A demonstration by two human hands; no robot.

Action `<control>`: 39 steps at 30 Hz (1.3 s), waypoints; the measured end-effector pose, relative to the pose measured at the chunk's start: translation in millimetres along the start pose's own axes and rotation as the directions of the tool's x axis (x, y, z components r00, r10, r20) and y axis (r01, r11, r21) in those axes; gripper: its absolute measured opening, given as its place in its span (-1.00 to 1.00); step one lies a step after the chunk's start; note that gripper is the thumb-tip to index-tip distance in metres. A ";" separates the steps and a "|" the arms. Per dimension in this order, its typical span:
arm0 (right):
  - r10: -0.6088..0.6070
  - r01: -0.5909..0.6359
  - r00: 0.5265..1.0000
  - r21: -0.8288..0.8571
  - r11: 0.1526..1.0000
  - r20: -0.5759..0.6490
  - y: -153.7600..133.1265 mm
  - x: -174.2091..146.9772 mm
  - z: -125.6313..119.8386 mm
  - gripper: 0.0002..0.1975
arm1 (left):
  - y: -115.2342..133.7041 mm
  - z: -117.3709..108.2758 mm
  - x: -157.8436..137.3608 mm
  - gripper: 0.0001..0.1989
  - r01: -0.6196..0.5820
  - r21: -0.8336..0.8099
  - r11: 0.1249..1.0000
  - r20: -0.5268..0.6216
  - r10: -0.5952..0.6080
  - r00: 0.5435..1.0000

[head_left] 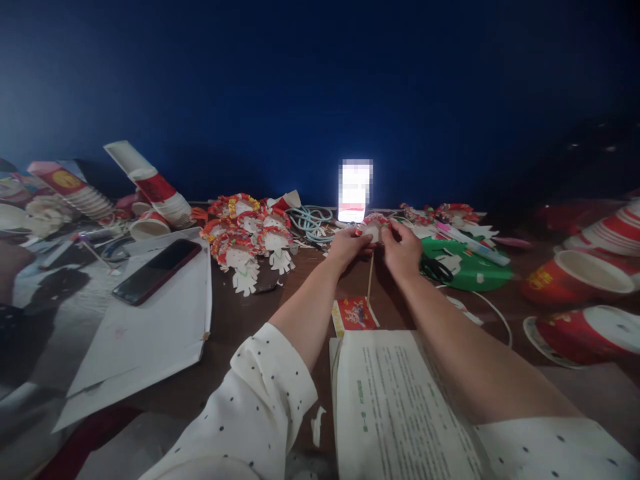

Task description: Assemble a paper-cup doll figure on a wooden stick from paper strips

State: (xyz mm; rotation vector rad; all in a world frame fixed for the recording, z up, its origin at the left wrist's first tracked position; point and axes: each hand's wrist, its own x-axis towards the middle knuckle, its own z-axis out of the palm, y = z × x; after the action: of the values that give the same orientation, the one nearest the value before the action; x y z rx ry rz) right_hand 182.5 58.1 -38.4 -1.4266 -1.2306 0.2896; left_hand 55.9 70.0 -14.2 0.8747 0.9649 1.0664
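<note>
Near the table's far side, my left hand (350, 245) and my right hand (401, 250) meet around a small red-and-white paper piece (374, 230). The fingers of both hands are closed on its two sides, and they partly hide it. A thin pale strip (370, 279), maybe a stick or string, hangs below it. Under that strip a red printed paper piece (356, 313) lies at the top of an open printed book (385, 393). Just behind my hands a bright phone screen (353, 190) stands upright, its content blurred out.
Left of my hands lie cut red-and-white paper pieces (250, 230) and a coiled light-blue cable (310, 221). A dark phone (157, 270) rests on white paper (135, 347). Paper cups (163, 193) lie at left, more cups (575, 277) at right. Scissors (437, 268) touch a green sheet (483, 273).
</note>
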 end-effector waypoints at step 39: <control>-0.095 0.097 0.995 0.053 0.994 -0.042 3.1 2.3 -1.1 -0.57 | -2.2 -3.1 -0.8 -0.92 0.032 0.091 0.995 0.131 -0.044 0.990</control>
State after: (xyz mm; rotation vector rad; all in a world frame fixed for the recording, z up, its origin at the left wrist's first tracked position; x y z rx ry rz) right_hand 185.8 59.9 -39.6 -1.3163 -1.2456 0.2262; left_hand 53.5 69.0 -17.0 0.9841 0.9188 0.9260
